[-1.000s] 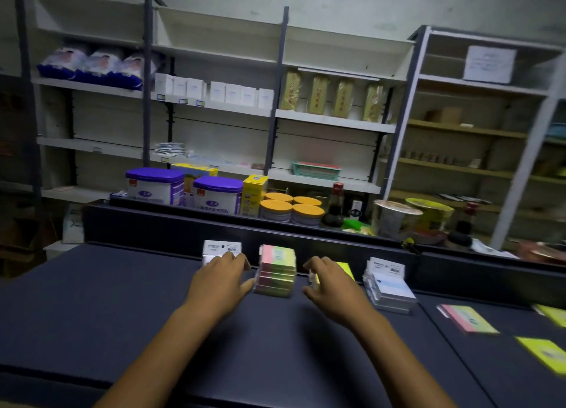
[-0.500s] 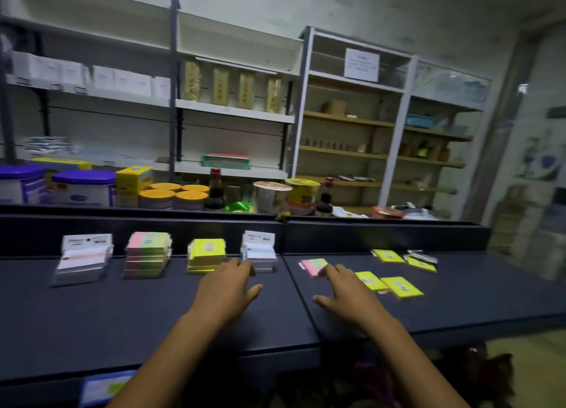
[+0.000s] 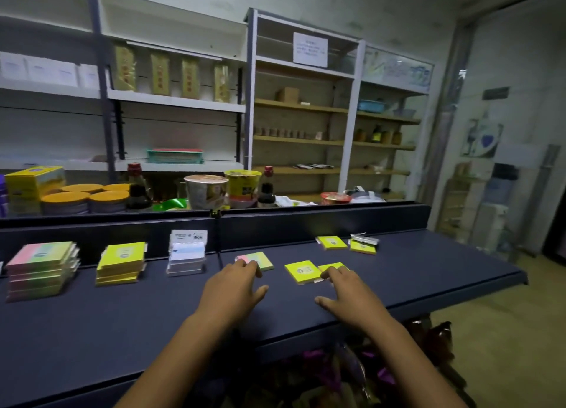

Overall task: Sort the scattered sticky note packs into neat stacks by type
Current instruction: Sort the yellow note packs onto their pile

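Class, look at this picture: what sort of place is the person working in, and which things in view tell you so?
Probably a small shop or its stockroom: white metal shelving holding rows of tan packaged goods, round instant noodle cups behind a long dark blue counter, and stacked yellow sticky note packs.

Pastel stack [image 3: 39,270] cut by left edge, shelf notice [image 3: 310,49] unreadable

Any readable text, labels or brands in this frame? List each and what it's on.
Nothing can be read with confidence.
Paper notice on the white shelf: lines of print, too blurred.
White card pack standing behind the clear stack: dark print, too small.
Yellow packs: round logo, illegible.
Gold packets on the shelf: red vertical characters, blurred.
Noodle cups: printing unreadable.
Yellow box: label unreadable.
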The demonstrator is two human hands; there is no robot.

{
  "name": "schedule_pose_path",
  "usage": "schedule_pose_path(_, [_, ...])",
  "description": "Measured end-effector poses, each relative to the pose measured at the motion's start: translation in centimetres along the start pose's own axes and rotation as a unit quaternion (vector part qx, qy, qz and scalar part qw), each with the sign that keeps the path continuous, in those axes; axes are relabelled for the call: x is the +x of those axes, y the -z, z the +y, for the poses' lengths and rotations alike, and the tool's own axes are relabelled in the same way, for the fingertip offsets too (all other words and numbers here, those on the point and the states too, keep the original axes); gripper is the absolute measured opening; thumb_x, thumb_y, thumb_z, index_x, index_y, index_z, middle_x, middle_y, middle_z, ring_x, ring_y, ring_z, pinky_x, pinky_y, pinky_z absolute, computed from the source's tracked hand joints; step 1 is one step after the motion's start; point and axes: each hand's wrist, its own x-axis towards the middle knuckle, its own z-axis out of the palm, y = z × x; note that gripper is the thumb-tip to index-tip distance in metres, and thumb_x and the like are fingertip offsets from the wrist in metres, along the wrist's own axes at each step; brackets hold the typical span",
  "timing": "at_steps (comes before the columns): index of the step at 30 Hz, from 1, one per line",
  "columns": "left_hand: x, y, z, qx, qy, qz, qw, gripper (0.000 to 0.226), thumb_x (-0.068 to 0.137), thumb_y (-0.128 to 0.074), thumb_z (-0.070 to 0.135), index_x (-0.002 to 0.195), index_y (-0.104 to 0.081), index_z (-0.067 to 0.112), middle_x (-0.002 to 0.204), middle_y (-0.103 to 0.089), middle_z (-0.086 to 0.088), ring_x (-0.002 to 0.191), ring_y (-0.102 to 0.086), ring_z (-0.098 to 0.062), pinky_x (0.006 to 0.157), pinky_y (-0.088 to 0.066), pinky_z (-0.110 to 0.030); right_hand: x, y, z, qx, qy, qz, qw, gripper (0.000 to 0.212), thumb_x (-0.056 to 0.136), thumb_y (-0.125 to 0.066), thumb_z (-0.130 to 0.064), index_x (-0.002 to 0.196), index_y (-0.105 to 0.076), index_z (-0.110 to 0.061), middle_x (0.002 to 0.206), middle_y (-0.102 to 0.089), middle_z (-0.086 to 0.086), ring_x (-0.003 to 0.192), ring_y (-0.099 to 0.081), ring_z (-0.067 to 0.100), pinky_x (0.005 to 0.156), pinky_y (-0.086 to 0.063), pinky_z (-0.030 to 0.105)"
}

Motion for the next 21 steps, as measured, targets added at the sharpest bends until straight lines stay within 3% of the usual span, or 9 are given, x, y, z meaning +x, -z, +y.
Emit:
schedule_pose_path(10, [8.4,-6.2,2.5,-0.039,-0.014,-0.008,0.999,0.035,0.095,-0.051,0.049,0.123,-0.051,0.028,0.123,-0.055,0.005,0.114,-0.053,-0.016,0.085,-0.049,-0.034,6.1,-1.3,6.5,-0.003,-0.026,0.0,1.0,0.045,0.093,-0.058,-0.044,0.131,-0.046,-0.023,0.132,-0.048,-0.002,0.126,-0.044,0.018,0.099,-0.045,0.035])
schedule_pose_path(21, [13.4,-11.4,3.8,-0.071,0.025,0.004,0.997,0.03,0.094,-0.051,0.048,0.119,-0.052,0.03,0.118,-0.056,0.01,0.111,-0.053,-0.013,0.078,-0.046,-0.031,10.2,-2.4,11.5,0.044,-0.004,0.002,0.999,0.036,0.096,-0.055,-0.038,0.128,-0.048,-0.024,0.127,-0.05,-0.003,0.122,-0.046,0.016,0.098,-0.044,0.033])
